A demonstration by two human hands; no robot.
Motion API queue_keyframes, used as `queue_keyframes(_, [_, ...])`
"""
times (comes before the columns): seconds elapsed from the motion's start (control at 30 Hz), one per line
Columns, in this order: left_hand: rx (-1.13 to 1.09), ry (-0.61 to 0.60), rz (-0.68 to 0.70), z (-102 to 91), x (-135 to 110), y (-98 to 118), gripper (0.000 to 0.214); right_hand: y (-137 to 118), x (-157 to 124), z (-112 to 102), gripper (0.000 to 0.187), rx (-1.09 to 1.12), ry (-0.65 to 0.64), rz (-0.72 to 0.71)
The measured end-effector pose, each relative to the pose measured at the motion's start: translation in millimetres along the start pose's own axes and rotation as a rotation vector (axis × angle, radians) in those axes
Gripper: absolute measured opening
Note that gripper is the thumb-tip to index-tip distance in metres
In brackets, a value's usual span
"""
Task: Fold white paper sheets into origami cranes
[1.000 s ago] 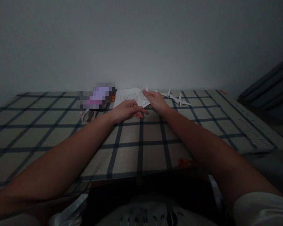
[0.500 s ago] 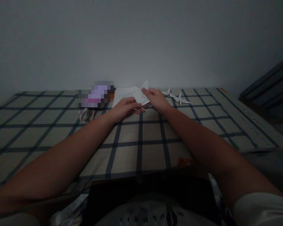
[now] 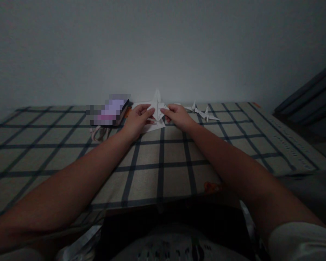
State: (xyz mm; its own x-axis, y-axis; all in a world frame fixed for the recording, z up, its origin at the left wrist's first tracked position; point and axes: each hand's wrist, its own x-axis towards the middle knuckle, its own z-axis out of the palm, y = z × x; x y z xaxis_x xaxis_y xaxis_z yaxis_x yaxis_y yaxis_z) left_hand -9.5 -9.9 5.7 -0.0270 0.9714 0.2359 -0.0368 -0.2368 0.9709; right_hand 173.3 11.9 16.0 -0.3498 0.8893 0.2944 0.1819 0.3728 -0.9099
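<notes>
A partly folded white paper piece [image 3: 157,105] stands with its point upward at the far side of the checked cloth [image 3: 163,159]. My left hand [image 3: 137,119] pinches its left side and my right hand [image 3: 178,115] pinches its right side. Both hands are closed on the paper. Under them lies a flat white printed sheet [image 3: 141,107]. Two finished white paper cranes [image 3: 203,112] sit just to the right of my right hand, near the wall.
A blurred purple object [image 3: 110,109] lies left of the hands, with a pale looped cord [image 3: 99,132] in front of it. A grey wall rises behind the surface. Dark furniture [image 3: 309,105] stands at the far right.
The paper was lying flat under my hands; now both hands have lifted it upright, and my left hand has moved up from the sheet to grip the fold.
</notes>
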Motion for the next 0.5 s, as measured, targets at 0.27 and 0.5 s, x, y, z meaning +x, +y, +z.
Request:
queue_keyframes(0.27, [0.043,-0.056,0.045,2.9,-6.2,5.6,0.043,5.9,3.3,-3.4,0.025,-0.218,0.132,-0.103])
queue_keyframes(0.5, [-0.052,-0.253,-0.048,7.3,-13.8,5.3,0.052,4.2,-1.1,0.4,0.02,-0.268,-0.001,-0.384])
